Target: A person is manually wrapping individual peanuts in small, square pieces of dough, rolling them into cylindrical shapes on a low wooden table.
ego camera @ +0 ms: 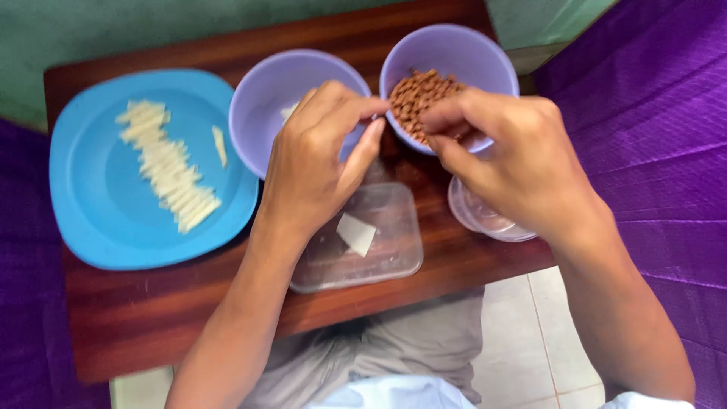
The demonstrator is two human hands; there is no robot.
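My left hand (pixel 314 163) hovers over the near rim of a lilac bowl (pixel 265 95), fingers curled together with nothing clearly visible in them. My right hand (pixel 507 155) reaches into a second lilac bowl (pixel 477 53) filled with brown peanuts (pixel 416 95), its fingertips pinched at the nuts. Below my hands lies a clear rectangular plastic lid (pixel 379 250) with a small pale wrapper square (pixel 356 232) on it. A blue plate (pixel 98 197) at the left carries a row of pale rolled sticks (pixel 170 170).
Everything stands on a small dark wooden table (pixel 151 310). A clear round container (pixel 485 220) sits under my right wrist. Purple cloth (pixel 666 113) lies to the right and left. White floor tiles (pixel 530 333) and my lap show below the table edge.
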